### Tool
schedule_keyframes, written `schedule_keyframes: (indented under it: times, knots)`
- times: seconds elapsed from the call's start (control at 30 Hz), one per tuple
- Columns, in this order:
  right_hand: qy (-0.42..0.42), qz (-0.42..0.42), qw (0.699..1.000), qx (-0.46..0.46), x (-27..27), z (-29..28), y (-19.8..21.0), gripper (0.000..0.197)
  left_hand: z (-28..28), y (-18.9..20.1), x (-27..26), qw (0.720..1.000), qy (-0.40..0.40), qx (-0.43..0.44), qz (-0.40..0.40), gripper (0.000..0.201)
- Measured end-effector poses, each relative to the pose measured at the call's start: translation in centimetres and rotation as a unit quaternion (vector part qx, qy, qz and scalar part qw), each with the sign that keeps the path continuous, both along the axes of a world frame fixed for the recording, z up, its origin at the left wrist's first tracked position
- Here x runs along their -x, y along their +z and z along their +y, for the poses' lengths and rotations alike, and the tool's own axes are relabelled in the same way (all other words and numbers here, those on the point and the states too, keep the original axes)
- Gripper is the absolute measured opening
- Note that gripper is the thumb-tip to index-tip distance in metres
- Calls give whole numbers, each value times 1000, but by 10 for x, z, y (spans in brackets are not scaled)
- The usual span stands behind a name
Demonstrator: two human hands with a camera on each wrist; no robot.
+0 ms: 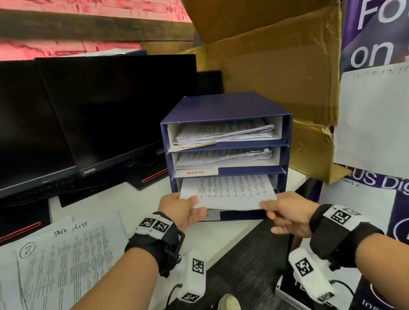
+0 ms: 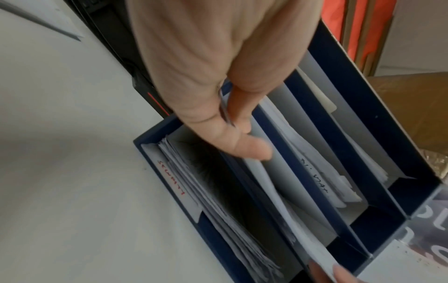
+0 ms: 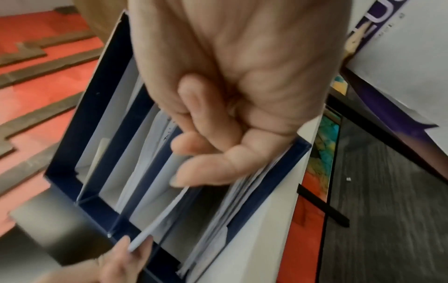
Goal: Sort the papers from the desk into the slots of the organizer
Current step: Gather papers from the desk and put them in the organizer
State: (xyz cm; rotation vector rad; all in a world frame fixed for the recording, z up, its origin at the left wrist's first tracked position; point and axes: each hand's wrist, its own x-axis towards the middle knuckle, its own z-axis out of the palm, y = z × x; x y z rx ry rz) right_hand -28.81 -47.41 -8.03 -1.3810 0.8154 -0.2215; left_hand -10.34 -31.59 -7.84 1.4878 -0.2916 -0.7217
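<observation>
Paper — white, dense printed columns — pinched by left hand and right hand, half inside blue organizer.

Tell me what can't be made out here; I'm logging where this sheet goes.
- Bottom slot label: head view, covered by the sheet.
- Sheet's print: too small to read.
- Top slot label: too small to read.
- Left hand fingertips: under the sheet.
</observation>
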Motion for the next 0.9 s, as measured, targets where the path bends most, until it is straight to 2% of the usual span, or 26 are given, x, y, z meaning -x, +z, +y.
schedule_keyframes:
  times: [0.1, 0.2, 0.27, 0.33, 0.43, 0.5, 0.6, 0.63, 0.67, 0.73, 0.83, 0.9]
  knots:
    - [-75, -147, 982, -89, -7, 1, 7, 25, 1, 5, 3, 998, 0, 55, 28, 33]
    - [-67, -223, 965, -123, -13, 2, 10, 48, 8, 3, -3, 999, -8, 38, -10, 57]
    - [-42, -203, 973, -99, -16, 5, 11, 53, 15, 3, -7, 999, -12, 4, -37, 50]
    - [-9, -150, 987, -63, -21, 10, 10, 51, 25, 6, -11, 995, -17, -53, -80, 31]
    - [36, -77, 996, 20, -31, 21, 9, 47, 45, 9, -19, 970, -31, -169, -170, 9]
    - [53, -47, 996, 63, -43, 31, 10, 42, 62, 10, -29, 941, -34, -250, -225, 7]
    - [97, -2, 991, 91, -63, 50, 11, 33, 89, 8, -49, 856, -56, -406, -315, 23]
    - [121, 13, 987, 105, -69, 57, 11, 31, 101, 7, -55, 834, -57, -442, -326, 28]
    - [144, 29, 982, 120, -77, 64, 10, 31, 112, 5, -64, 823, -58, -463, -325, 31]
    - [190, 56, 969, 150, -92, 80, 8, 32, 137, -2, -80, 816, -52, -485, -310, 35]
    - [248, 82, 950, 168, -115, 104, 5, 30, 177, -6, -97, 819, -22, -503, -277, 16]
    - [276, 98, 939, 182, -129, 119, 3, 29, 198, -5, -104, 823, 14, -506, -259, 16]
